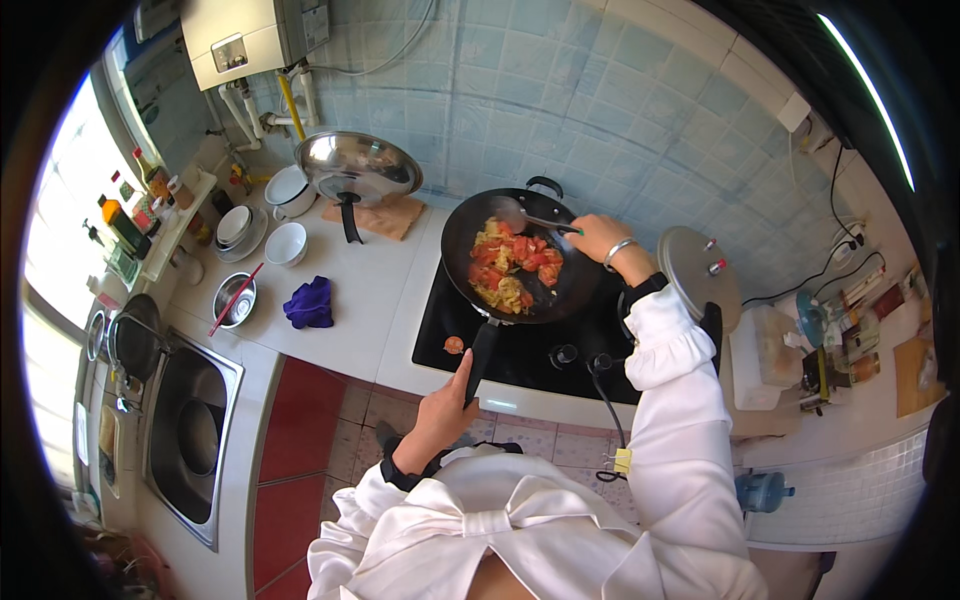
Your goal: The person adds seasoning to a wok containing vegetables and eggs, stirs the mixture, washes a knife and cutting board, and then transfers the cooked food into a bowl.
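A dark wok (577, 289) stands on the black glass cooktop (517, 364), with chunks of tomato and scrambled egg (514, 259) in it. My left hand (437, 412) is wrapped around the wok's black handle (484, 360), its forefinger lying along the grip. At the wok's right rim, my right hand (598, 238) grips a metal cooking spatula (541, 220) by its dark handle. The head of the spatula rests at the far side of the wok, beside the food. The fingertips of my right hand are partly hidden from this angle.
Left of the cooktop are a steel lid (364, 161), a purple cloth (310, 304), a steel bowl with red chopsticks (235, 300) and white bowls (286, 244). Farther left is a sink (195, 442). A pressure cooker lid (694, 266) stands close to my right forearm; a cable (611, 405) hangs below.
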Tool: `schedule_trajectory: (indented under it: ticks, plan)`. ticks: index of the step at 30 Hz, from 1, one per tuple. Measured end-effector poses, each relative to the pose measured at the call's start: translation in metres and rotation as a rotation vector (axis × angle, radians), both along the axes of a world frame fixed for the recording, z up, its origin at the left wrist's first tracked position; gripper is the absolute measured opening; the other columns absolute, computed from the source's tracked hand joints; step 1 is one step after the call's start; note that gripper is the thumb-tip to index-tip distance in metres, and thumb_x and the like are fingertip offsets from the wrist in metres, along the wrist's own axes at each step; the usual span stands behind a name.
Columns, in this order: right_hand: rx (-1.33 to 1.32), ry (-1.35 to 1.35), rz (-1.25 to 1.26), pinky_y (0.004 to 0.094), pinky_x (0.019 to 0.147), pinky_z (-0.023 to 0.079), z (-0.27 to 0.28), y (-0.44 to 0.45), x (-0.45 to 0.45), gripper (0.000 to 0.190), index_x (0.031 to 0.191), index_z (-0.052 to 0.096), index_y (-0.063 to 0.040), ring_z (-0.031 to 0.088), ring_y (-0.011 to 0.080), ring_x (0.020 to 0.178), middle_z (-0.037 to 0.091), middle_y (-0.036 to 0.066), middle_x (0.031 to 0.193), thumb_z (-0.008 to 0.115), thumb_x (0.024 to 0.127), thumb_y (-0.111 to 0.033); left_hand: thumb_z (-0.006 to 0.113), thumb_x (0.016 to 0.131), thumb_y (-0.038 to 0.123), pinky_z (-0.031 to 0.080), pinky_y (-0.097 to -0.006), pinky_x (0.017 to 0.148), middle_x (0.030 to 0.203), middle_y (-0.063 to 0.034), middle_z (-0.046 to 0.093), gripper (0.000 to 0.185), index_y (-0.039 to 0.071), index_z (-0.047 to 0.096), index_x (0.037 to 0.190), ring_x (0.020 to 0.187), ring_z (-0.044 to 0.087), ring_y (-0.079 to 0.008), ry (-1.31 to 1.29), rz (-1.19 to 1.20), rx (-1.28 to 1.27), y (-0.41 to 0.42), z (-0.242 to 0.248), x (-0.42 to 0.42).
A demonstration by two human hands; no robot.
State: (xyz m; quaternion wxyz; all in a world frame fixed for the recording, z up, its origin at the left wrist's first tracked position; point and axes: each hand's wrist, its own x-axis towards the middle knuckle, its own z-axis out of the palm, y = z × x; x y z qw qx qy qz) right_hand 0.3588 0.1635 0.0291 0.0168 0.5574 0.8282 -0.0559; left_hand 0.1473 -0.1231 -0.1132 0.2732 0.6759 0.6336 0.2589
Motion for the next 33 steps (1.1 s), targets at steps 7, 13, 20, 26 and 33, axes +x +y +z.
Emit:
schedule_trajectory:
  ticks: [7, 13, 20, 26, 33]
  plan:
    - [0.048, 0.025, 0.429, 0.0429, 0.081, 0.050, 0.021, -0.040, 0.017, 0.034, 0.114, 0.066, -0.016, 0.062, 0.0340, 0.097, 0.067, 0.013, 0.102, 0.069, 0.081, -0.019, 0.064, 0.079, 0.014, 0.050, -0.0468, 0.064, 0.099, -0.0243, 0.065, 0.089, 0.010, 0.013, 0.152, 0.076, 0.064, -0.0416, 0.010, -0.004, 0.021, 0.001, -0.003, -0.001]
    - [0.102, -0.144, 0.371, 0.0422, 0.070, 0.049, 0.093, -0.125, 0.051, 0.034, 0.112, 0.068, -0.015, 0.063, 0.0322, 0.085, 0.066, 0.012, 0.087, 0.071, 0.078, -0.019, 0.066, 0.078, 0.014, 0.051, -0.0465, 0.061, 0.103, -0.0219, 0.064, 0.092, 0.010, 0.011, 0.152, 0.075, 0.064, -0.0393, 0.023, -0.016, 0.026, 0.002, -0.003, -0.001]
    - [0.225, -0.181, 0.224, 0.0439, 0.065, 0.052, 0.037, -0.109, 0.047, 0.023, 0.102, 0.068, -0.014, 0.067, 0.0332, 0.074, 0.068, 0.013, 0.075, 0.068, 0.081, -0.021, 0.065, 0.078, 0.014, 0.051, -0.0463, 0.061, 0.104, -0.0226, 0.064, 0.092, 0.009, 0.011, 0.152, 0.075, 0.064, -0.0401, 0.038, -0.030, -0.001, 0.003, -0.003, -0.002]
    - [0.442, -0.061, 0.137, 0.0431, 0.058, 0.052, -0.014, -0.071, 0.030, 0.024, 0.103, 0.064, -0.014, 0.067, 0.0318, 0.069, 0.067, 0.011, 0.072, 0.068, 0.081, -0.025, 0.065, 0.079, 0.015, 0.051, -0.0464, 0.061, 0.103, -0.0224, 0.064, 0.091, 0.009, 0.012, 0.152, 0.074, 0.063, -0.0410, 0.042, -0.030, 0.018, 0.002, -0.004, -0.001]
    - [0.183, -0.056, 0.231, 0.0444, 0.072, 0.052, 0.038, -0.092, 0.056, 0.035, 0.115, 0.067, -0.017, 0.066, 0.0334, 0.086, 0.070, 0.012, 0.094, 0.069, 0.080, -0.022, 0.065, 0.079, 0.015, 0.050, -0.0462, 0.060, 0.103, -0.0225, 0.064, 0.090, 0.008, 0.014, 0.152, 0.073, 0.064, -0.0395, 0.052, -0.014, 0.010, 0.001, -0.002, -0.001]
